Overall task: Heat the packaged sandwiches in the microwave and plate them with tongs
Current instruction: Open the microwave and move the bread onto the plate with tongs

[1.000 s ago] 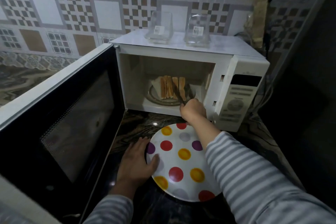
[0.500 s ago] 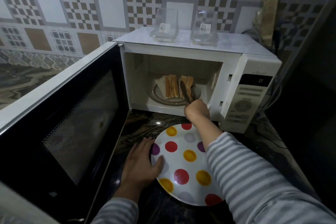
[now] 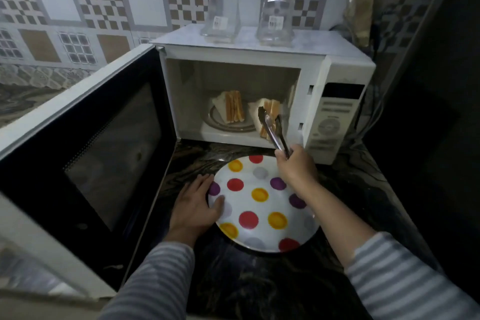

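Right hand (image 3: 296,165) closed on tongs (image 3: 272,128), which pinch a sandwich (image 3: 267,112) at the microwave (image 3: 259,101) mouth, apparently airborne; the other sandwich (image 3: 231,106) remains inside. Left hand (image 3: 194,205), fingers (image 3: 205,182) spread flat, steadies the plate (image 3: 262,205). Risk: loose slices splaying and dropping onto the counter (image 3: 197,158).

The right hand (image 3: 296,166) is stretched forward from a grey-and-white striped sleeve (image 3: 405,280), forearm bare, knuckles up. Its fingers are curled tight around the rear end of a pair of slim metal tongs (image 3: 275,130), which point away from the body. The left hand (image 3: 194,205) lies low and palm down, fingers spread and pointing forward, thumb laid over the rim of a round white plate with coloured dots (image 3: 259,215). Its wrist comes out of a matching striped sleeve (image 3: 153,283).
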